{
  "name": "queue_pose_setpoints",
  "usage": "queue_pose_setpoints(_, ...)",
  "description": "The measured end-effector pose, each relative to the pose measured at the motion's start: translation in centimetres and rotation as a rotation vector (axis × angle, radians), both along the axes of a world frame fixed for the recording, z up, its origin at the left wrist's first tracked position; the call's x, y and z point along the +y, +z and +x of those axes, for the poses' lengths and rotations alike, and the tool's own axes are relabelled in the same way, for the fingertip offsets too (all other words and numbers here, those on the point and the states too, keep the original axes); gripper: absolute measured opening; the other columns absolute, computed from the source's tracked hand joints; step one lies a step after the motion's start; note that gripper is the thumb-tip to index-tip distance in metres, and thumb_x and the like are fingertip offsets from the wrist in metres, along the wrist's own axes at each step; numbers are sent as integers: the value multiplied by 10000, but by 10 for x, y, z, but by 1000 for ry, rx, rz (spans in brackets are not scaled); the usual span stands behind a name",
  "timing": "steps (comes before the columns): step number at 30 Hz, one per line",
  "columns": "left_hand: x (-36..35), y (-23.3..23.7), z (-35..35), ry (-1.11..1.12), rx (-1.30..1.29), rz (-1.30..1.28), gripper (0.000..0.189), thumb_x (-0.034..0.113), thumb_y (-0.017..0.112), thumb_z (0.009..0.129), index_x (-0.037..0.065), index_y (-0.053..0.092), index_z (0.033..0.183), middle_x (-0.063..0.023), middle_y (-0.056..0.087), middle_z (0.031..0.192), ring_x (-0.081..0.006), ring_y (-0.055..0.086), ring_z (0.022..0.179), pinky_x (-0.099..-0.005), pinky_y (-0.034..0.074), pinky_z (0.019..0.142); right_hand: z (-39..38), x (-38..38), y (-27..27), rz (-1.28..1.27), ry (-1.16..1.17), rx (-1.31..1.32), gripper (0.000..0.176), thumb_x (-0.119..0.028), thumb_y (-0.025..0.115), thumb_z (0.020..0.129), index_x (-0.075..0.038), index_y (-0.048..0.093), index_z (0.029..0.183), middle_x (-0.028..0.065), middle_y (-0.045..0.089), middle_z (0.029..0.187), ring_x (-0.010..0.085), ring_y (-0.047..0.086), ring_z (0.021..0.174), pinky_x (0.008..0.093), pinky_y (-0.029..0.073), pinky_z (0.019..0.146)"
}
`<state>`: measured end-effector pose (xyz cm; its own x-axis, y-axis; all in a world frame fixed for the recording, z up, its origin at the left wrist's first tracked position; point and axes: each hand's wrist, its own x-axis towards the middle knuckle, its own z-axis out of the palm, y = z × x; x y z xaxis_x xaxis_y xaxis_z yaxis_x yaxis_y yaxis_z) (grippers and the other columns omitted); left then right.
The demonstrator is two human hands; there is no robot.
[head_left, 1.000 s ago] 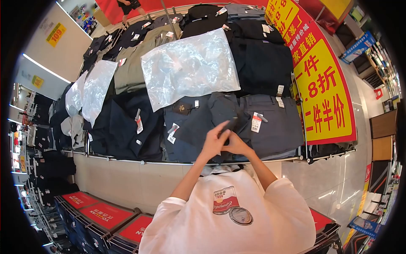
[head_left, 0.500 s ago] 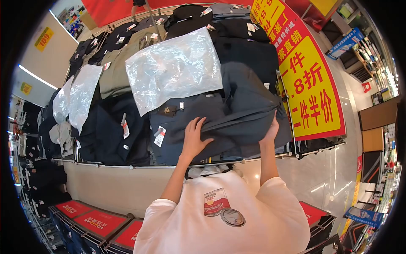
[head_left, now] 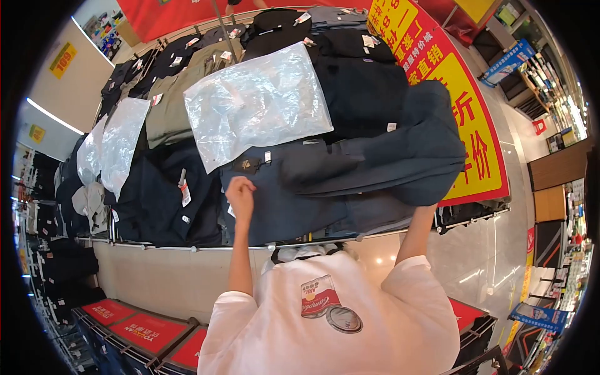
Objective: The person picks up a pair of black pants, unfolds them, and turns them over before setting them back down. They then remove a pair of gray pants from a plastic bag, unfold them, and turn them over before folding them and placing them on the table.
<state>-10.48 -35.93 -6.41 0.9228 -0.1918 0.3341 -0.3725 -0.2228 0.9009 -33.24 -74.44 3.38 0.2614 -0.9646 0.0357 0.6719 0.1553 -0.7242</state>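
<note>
Dark grey trousers lie on top of the piled clothes, with one end raised and bunched at the right. My right hand holds that raised end from beneath; the cloth hides its fingers. At the left, my left hand has its fingers curled in, close to the waistband and a dark label. Whether cloth is pinched in it cannot be made out. A white price tag shows partly beside this hand. Just behind the trousers lies a clear plastic bag.
More folded trousers with tags cover the stand, including an olive pair. Another plastic bag lies at the left. A red and yellow sign borders the stand's right side. A metal rail runs along the front edge. Red boxes stand lower left.
My right hand has moved right and lifted the trousers' end, which now covers part of the sign. My left hand has gone left from the cloth's middle and curled its fingers.
</note>
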Motion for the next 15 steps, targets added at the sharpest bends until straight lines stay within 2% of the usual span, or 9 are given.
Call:
queue_pose_setpoints(1, 5, 15, 5, 30, 24, -102, 195, -149, 407, 695, -26, 546, 639, -85, 544, 694, -131, 522, 558, -247, 403, 499, -7, 5, 1, 0, 14, -6, 476, -343, 333, 954, -9, 426, 1280, 137, 450, 1309, 299, 416, 1205, 419, 307, 1033)
queue_pose_setpoints(2, 16, 14, 17, 40, -5, -50, 193, -113, 426, 744, -16, 573, 664, -66, 560, 682, -128, 525, 549, -251, 407, 500, -11, 9, 3, 0, 28, -12, 476, -343, 334, 954, -9, 425, 1281, 137, 450, 1309, 299, 416, 1206, 420, 307, 1032)
queue_pose_setpoints(4, 18, 31, 20, -18, 101, 62, 152, -64, 483, 781, 2, 612, 737, -57, 593, 685, -134, 572, 602, -244, 438, 546, 1, 10, 10, -2, 52, -23, 477, -344, 334, 954, -9, 424, 1281, 137, 450, 1309, 299, 416, 1206, 420, 308, 1031)
queue_pose_setpoints(6, -5, 47, 7, -140, 87, 102, 91, 11, 581, 786, 20, 633, 859, -73, 638, 800, -149, 618, 729, -253, 472, 654, 13, 29, 17, -9, 68, -37, 477, -345, 335, 955, -9, 423, 1282, 137, 450, 1309, 298, 415, 1206, 421, 309, 1030)
queue_pose_setpoints(8, -34, 51, -14, -320, 80, 161, 316, 115, 695, 736, 40, 597, 1026, -113, 621, 997, -212, 605, 927, -303, 466, 797, 26, 28, 28, -19, 77, -51, 478, -346, 335, 955, -9, 422, 1282, 137, 449, 1309, 298, 415, 1207, 421, 310, 1029)
queue_pose_setpoints(10, -62, 57, -35, -531, -14, 252, 561, 214, 766, 661, 63, 537, 1151, -137, 539, 1171, -275, 512, 1098, -388, 399, 923, 48, 42, 38, -30, 80, -60, 479, -347, 336, 955, -9, 420, 1283, 137, 449, 1309, 297, 415, 1207, 422, 311, 1028)
queue_pose_setpoints(12, -92, 46, -55, -623, -116, 261, 713, 280, 791, 606, 78, 487, 1218, -140, 495, 1223, -310, 440, 1168, -438, 322, 988, 45, 55, 48, -49, 84, -68, 479, -348, 337, 956, -9, 419, 1284, 137, 449, 1309, 297, 414, 1207, 422, 312, 1027)
queue_pose_setpoints(13, -104, 41, -66, -629, -115, 255, 713, 280, 791, 606, 78, 487, 1218, -140, 495, 1223, -310, 440, 1168, -438, 322, 988, 47, 52, 54, -61, 86, -68, 480, -349, 337, 956, -9, 419, 1284, 137, 449, 1309, 297, 414, 1208, 423, 313, 1027)
queue_pose_setpoints(15, -120, 31, -84, -548, -294, 600, 592, 235, 767, 626, 77, 546, 1152, -111, 527, 1186, -284, 421, 1191, -452, 299, 996, 53, 37, 68, -86, 88, -67, 480, -350, 338, 956, -9, 418, 1285, 137, 449, 1309, 296, 414, 1208, 423, 314, 1026)
